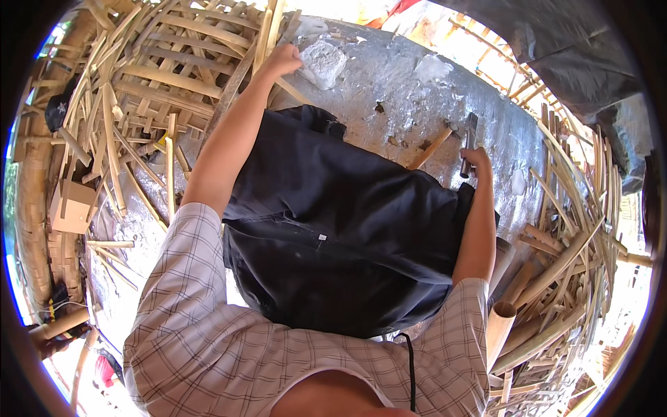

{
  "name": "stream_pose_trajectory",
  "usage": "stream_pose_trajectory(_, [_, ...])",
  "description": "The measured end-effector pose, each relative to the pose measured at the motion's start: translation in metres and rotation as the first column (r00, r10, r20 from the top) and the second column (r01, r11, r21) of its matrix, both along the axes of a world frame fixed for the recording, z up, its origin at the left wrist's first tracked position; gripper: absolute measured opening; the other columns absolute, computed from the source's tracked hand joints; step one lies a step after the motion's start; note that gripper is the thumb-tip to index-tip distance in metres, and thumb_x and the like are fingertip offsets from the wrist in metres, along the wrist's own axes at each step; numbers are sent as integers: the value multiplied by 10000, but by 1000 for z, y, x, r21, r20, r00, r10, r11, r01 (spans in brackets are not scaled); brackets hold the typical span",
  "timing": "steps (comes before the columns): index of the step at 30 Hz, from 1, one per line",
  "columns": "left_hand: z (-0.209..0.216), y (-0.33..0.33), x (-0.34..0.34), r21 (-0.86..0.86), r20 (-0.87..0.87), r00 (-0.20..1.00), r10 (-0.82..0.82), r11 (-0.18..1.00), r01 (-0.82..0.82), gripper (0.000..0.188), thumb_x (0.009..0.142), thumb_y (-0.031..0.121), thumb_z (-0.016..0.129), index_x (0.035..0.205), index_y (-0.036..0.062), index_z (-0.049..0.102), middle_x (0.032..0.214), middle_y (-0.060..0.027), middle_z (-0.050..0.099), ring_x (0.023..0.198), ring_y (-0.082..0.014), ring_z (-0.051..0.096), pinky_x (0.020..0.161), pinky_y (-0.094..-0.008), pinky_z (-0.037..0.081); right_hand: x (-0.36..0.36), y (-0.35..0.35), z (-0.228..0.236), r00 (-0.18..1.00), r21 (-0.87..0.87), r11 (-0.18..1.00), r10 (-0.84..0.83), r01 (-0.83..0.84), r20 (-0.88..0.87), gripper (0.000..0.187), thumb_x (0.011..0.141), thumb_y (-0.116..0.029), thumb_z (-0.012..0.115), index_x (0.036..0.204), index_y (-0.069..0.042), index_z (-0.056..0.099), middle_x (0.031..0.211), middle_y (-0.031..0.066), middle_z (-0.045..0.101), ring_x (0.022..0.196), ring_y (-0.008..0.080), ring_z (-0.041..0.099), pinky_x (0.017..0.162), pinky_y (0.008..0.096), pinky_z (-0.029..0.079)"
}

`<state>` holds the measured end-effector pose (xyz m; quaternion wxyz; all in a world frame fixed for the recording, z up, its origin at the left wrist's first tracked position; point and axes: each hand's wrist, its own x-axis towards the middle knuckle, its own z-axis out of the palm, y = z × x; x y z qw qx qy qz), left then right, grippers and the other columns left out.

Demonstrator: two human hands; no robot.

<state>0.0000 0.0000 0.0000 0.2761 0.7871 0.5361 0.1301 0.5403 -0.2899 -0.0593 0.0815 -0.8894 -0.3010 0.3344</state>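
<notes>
My left hand [282, 61] is stretched far ahead, its fingers curled closed beside a pale rough stone [324, 64]. What those fingers hold, if anything, is hidden. Upright bamboo strips [269, 31] stand just behind that hand. On the right, my right hand [478, 160] is closed around a knife [472, 128] with a broad metal blade, which points away from me. A short bamboo stick [431, 148] lies on the ground to the left of the knife. Black cloth [333, 208] covers my lap and legs between both arms.
Woven bamboo slats [187, 55] lean at the far left, with a cardboard box [72, 206] nearer. Split bamboo and a cut bamboo tube [499, 323] are piled at the right. Grey worn ground [403, 76] stretches ahead, and dark plastic sheeting [570, 55] hangs at the far right.
</notes>
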Motion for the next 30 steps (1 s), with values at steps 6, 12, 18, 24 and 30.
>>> stream_pose_trajectory(6, [11, 4, 2, -39, -143, 981, 128, 990, -135, 212, 742, 146, 591, 751, -21, 720, 647, -191, 686, 656, -309, 723, 680, -437, 565, 10, -11, 43, 298, 115, 662, -170, 741, -939, 135, 864, -39, 597, 776, -70, 500, 609, -11, 427, 478, 113, 416, 478, 299, 396])
stream_pose_trajectory(12, [2, 12, -2, -8, 128, 991, 37, 999, -36, 185, 771, 159, 597, 693, 21, 694, 579, -118, 648, 532, -229, 657, 502, -375, 506, 3, -9, 54, 41, 290, 497, 454, 818, -890, 176, 952, -100, 663, 843, -72, 528, 658, -7, 436, 656, 103, 505, 631, 280, 451])
stream_pose_trajectory(18, [-21, 53, -59, -275, 242, 969, 50, 961, 19, 103, 862, 131, 591, 777, 75, 584, 604, -40, 558, 481, -144, 564, 391, -287, 404, -24, 12, 57, 176, 266, 619, 204, 739, -963, 156, 950, -113, 667, 899, -57, 531, 682, 6, 485, 608, 161, 515, 635, 388, 503])
stream_pose_trajectory(24, [-28, 35, -20, -412, 250, 960, 124, 911, -10, 50, 886, 103, 583, 839, 90, 573, 619, -29, 549, 495, -147, 561, 395, -276, 381, -16, -10, 46, 51, 141, 458, 203, 878, -978, 338, 918, -75, 653, 710, -137, 394, 557, -57, 314, 459, 98, 316, 453, 291, 317])
stream_pose_trajectory(30, [-25, 33, -30, -372, 201, 976, 79, 928, 1, 34, 896, 107, 592, 867, 90, 584, 642, -26, 565, 527, -144, 572, 429, -270, 388, -24, -12, 66, 272, 289, 386, 97, 876, -957, 338, 890, -54, 667, 721, -136, 386, 561, -58, 301, 458, 85, 284, 442, 313, 287])
